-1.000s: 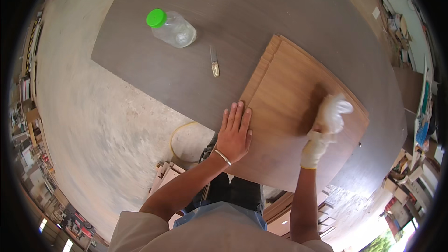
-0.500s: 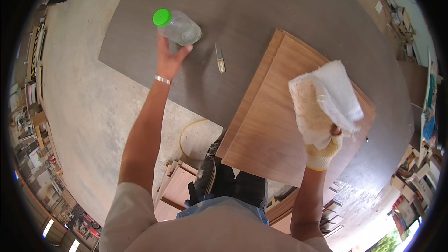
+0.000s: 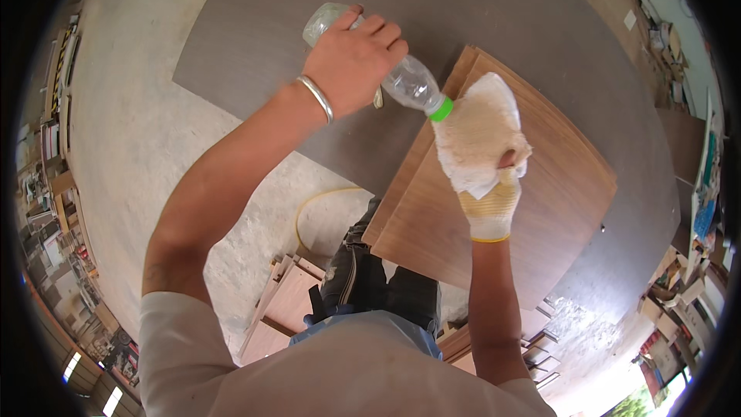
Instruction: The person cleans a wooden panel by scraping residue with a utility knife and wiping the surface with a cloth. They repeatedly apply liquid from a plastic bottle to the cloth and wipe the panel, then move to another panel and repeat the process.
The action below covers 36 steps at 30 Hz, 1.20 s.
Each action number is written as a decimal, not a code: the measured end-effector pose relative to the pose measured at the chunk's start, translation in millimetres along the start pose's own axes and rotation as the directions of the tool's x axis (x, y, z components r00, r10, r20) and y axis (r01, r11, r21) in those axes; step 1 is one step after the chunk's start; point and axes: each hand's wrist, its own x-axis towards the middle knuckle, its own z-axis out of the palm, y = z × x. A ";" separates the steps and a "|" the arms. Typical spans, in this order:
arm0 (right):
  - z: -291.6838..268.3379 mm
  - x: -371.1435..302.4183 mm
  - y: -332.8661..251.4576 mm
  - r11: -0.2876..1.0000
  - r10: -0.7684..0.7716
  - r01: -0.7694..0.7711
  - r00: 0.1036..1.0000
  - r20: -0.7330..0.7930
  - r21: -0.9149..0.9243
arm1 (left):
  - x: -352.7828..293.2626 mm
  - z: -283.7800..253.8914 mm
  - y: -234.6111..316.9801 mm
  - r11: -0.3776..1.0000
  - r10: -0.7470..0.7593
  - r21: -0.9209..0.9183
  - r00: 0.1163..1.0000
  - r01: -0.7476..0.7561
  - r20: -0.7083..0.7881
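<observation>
My left hand (image 3: 353,62), with a metal bangle at the wrist, is wrapped round a clear plastic bottle (image 3: 414,83). The bottle tilts down to the right, its green cap (image 3: 441,109) against the edge of a white fluffy cloth (image 3: 480,127). That cloth is gripped by my right hand (image 3: 494,199), which wears a cream knitted glove with a bare fingertip showing. Under the cloth lie flat brown wooden panels (image 3: 540,208), stacked slightly askew. Of the small knife, only the handle end (image 3: 378,98) peeks out beneath my left hand.
A large dark board (image 3: 255,38) forms the work surface. Below it are the concrete floor (image 3: 123,147), a yellow hose (image 3: 299,220) and more wooden pieces (image 3: 289,301) beside my legs. Stacked materials line both sides of the room.
My left hand has taken hold of the bottle, lifted it and tipped it rightward to the cloth. My right hand has brought the cloth left to meet the cap.
</observation>
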 end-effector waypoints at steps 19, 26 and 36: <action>42.3 -2.8 30.5 0.980 0.141 -0.143 0.990 0.028 0.137 | -73.2 13.1 -9.6 0.938 -0.291 -0.232 0.948 0.256 -0.129; -45.3 -29.1 -42.8 0.974 -0.177 0.183 0.983 0.051 -0.137 | -133.9 142.6 -30.7 -0.092 -0.860 -0.975 0.477 0.202 0.180; 4.3 -37.3 3.1 -0.158 0.182 0.206 0.967 0.176 -0.966 | -176.0 57.5 220.0 0.530 -0.534 -0.786 0.845 0.318 -0.019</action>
